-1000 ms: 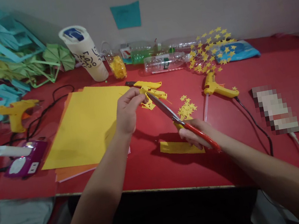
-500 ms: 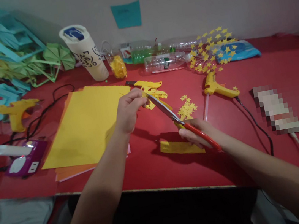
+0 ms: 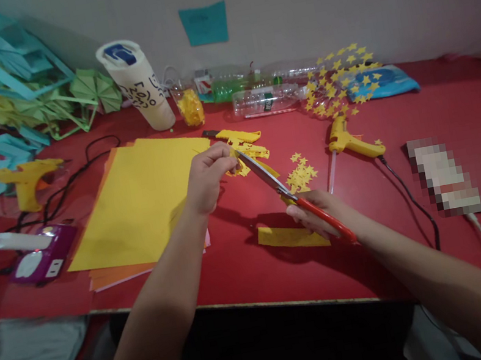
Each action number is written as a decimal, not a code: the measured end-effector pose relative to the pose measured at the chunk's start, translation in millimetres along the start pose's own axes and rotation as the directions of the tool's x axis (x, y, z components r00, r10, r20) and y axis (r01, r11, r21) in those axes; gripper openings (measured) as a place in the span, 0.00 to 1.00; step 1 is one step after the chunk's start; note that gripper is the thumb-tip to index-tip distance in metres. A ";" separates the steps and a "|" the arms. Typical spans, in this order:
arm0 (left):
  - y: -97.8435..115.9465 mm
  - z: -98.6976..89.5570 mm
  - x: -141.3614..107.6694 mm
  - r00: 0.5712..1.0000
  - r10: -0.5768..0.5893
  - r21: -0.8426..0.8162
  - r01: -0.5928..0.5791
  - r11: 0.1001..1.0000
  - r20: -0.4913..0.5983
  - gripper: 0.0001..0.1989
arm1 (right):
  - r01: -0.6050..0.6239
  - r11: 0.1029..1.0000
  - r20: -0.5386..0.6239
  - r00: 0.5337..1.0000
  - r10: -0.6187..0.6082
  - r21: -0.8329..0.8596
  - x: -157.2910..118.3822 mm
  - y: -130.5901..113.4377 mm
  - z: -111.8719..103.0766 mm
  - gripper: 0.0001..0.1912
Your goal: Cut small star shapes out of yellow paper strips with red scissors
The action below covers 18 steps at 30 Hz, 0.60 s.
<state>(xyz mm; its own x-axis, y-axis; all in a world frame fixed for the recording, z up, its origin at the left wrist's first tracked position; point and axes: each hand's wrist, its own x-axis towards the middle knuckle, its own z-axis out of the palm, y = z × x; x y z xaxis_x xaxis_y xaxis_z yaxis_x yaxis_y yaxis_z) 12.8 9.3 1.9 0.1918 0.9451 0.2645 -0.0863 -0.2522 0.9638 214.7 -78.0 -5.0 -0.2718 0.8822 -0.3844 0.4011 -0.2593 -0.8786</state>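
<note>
My left hand point(image 3: 206, 177) pinches a small piece of yellow paper point(image 3: 234, 155), mostly hidden by the fingers. My right hand point(image 3: 316, 213) is wrapped round the handles of red-handled scissors point(image 3: 270, 178), whose blade tips meet the paper at my left fingertips. Below the scissors a yellow paper strip point(image 3: 285, 237) lies on the red table. Yellow paper scraps point(image 3: 254, 151) lie just behind my left fingers, beside a yellow box cutter point(image 3: 239, 135). A small heap of yellow paper stars point(image 3: 301, 174) is to the right of the blades.
Yellow paper sheets point(image 3: 132, 199) lie on the left. Glue guns rest at the left point(image 3: 29, 180) and right point(image 3: 352, 141), with cords on the table. A white tumbler point(image 3: 139, 92), plastic bottles point(image 3: 266, 100) and a star-covered ball point(image 3: 339, 82) stand along the back. A purple power strip point(image 3: 44, 255) is far left.
Almost nothing differs. Both hands and the scissors hold nearly the same place, and the view has shifted very slightly.
</note>
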 end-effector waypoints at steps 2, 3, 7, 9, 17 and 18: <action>-0.4 -0.1 0.7 1.000 0.009 -0.006 -0.009 1.000 -0.010 0.10 | -0.015 1.000 0.003 1.000 0.015 0.003 1.3 1.4 -0.4 0.29; -0.7 -0.2 0.9 1.000 0.015 -0.005 -0.015 1.000 -0.020 0.09 | -0.019 1.000 0.002 1.000 0.019 0.005 1.8 1.8 -0.5 0.29; -1.4 -0.7 1.2 0.997 0.029 -0.002 -0.030 1.000 -0.077 0.06 | 0.001 1.000 -0.002 1.000 -0.001 0.009 3.0 1.5 -0.6 0.29; -1.9 -0.8 1.2 0.995 0.030 -0.012 -0.031 0.999 -0.100 0.06 | -0.005 1.000 -0.005 1.000 0.005 0.010 3.0 0.9 -0.8 0.29; -6.9 -0.3 1.6 0.994 0.035 -0.061 -0.042 0.997 -0.102 0.05 | -0.024 1.000 0.025 0.999 0.025 -0.012 2.5 2.9 -3.6 0.27; -7.3 -0.4 1.6 0.994 0.038 -0.059 -0.044 0.997 -0.100 0.06 | -0.019 1.000 0.031 0.999 0.020 -0.017 2.2 3.5 -3.8 0.26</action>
<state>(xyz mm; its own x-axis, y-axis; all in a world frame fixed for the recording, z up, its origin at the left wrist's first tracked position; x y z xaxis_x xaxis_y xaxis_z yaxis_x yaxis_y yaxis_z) 13.3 12.8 -4.7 0.0899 0.9509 0.2963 -0.1526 -0.2808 0.9476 218.9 -75.5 -7.9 -0.2906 0.8644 -0.4102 0.4215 -0.2693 -0.8659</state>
